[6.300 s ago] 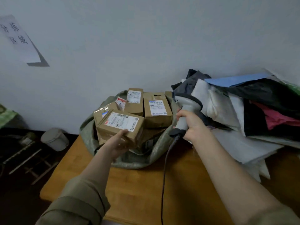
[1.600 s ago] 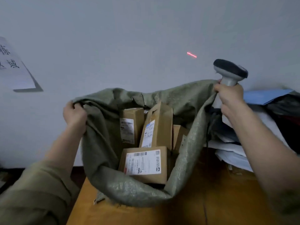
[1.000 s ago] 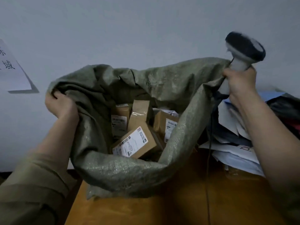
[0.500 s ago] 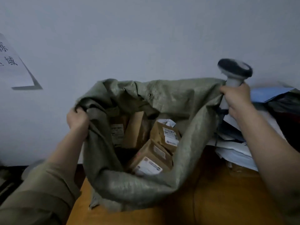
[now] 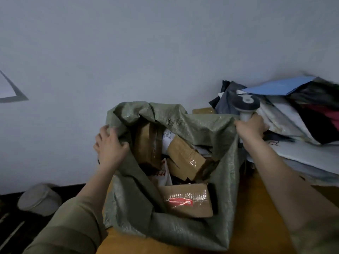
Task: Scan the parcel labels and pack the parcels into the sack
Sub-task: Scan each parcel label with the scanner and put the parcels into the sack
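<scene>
I've shaken the woven green sack down onto the wooden counter; the brown cardboard parcels have tumbled deeper. My left hand grips its rim, my right hand clamps rim and grey handheld scanner together. Room remains for more.

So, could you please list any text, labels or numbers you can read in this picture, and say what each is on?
Nothing reads clearly.
Red label on the front box in the sack: print blurred.
White bag among the parcels: red marks, illegible.
White label deeper inside: too small.
Wall sign: cut off, no characters showing.
Scanner: no marking legible.
</scene>
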`<state>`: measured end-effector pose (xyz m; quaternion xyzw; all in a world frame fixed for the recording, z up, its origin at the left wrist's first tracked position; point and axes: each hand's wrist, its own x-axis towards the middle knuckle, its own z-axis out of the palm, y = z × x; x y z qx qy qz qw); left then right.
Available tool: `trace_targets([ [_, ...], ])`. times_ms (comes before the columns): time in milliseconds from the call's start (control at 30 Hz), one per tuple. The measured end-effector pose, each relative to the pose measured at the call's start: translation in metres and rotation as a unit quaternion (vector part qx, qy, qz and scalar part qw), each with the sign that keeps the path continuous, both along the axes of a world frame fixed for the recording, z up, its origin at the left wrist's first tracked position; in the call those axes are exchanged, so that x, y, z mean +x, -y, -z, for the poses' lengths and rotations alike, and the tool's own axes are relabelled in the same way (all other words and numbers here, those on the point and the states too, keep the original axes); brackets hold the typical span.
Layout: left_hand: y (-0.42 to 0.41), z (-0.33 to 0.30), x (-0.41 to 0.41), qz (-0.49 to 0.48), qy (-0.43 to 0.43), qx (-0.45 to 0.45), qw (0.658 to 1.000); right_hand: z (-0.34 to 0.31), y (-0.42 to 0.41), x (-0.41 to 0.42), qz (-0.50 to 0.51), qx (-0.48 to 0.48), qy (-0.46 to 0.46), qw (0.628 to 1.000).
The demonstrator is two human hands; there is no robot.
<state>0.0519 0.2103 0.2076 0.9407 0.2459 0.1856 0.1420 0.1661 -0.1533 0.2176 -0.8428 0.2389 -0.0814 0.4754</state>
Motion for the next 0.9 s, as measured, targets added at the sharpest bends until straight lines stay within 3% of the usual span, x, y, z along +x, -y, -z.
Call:
trace_targets([
  [67, 0.015, 0.006, 0.008, 0.045, -0.029, 0.025, 0.998, 0.0, -0.004, -0.009, -0.01, -0.021, 0.035, 0.999],
  [133, 0.03, 0.016, 0.014, 0.079, -0.058, 0.03, 0.995, 0.004, -0.006, -0.015, -0.056, 0.055, 0.062, 0.995],
  [200, 0.04, 0.031, 0.019, 0.106, -0.132, -0.029, 0.985, 0.007, -0.006, -0.024, -0.112, 0.134, 0.035, 0.984],
  [267, 0.042, 0.048, 0.016, 0.105, -0.271, -0.095, 0.952, 0.014, -0.002, -0.03, -0.155, 0.136, -0.007, 0.978],
  [367, 0.031, 0.066, 0.002, 0.051, -0.469, -0.025, 0.881, 0.026, 0.012, -0.04, -0.159, 0.125, -0.031, 0.979],
  [500, 0.024, 0.072, -0.006, 0.028, -0.568, 0.06, 0.82, 0.036, 0.034, -0.048, -0.126, 0.114, -0.03, 0.985],
  [567, 0.038, 0.064, -0.001, 0.03, -0.533, 0.048, 0.844, 0.036, 0.041, -0.048, -0.115, 0.107, -0.029, 0.987],
  [733, 0.09, 0.039, 0.027, 0.112, -0.299, -0.002, 0.948, 0.026, 0.056, -0.045, -0.095, 0.136, 0.005, 0.986],
  [900, 0.159, 0.017, 0.045, 0.19, -0.126, 0.016, 0.974, 0.0, 0.104, -0.049, -0.108, 0.187, 0.035, 0.976],
])
